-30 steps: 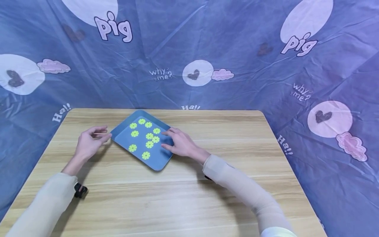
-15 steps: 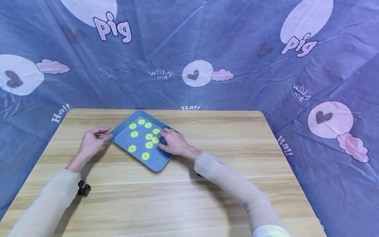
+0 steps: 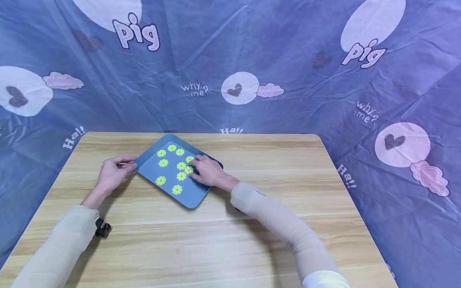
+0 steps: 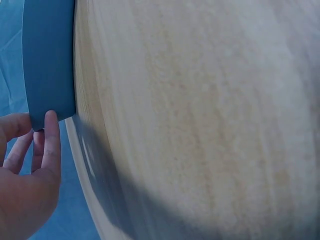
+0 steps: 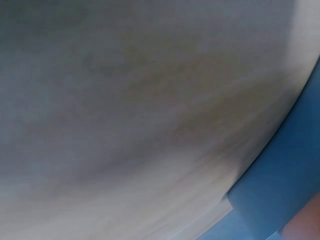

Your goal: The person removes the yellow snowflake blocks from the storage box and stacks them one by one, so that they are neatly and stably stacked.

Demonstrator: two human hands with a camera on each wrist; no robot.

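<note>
A blue rectangular tray point(image 3: 194, 196) lies at a slant on the wooden table, left of centre in the head view. Inside are several flat yellow-green flower-shaped pieces point(image 3: 177, 189). My left hand point(image 3: 114, 172) pinches the tray's left corner between thumb and fingers; the left wrist view shows the fingertips point(image 4: 51, 117) against the tray wall. From the right, my right hand point(image 3: 209, 172) reaches over the tray's side, its thumb and forefinger apart at a cluster of the pieces. That hand partly covers the rightmost pieces, and in the right wrist view only a sliver of it shows.
The wooden table point(image 3: 201, 248) extends in front of and to the right of the tray. Behind it and at both sides hangs a blue printed cloth point(image 3: 295, 48), close to the table's far edge. A black wrist camera point(image 3: 103, 228) sits under the left sleeve.
My right hand has moved left, further over the tray to the clustered pieces. The left hand has moved slightly right and closed on the tray corner. The tray has hardly moved.
</note>
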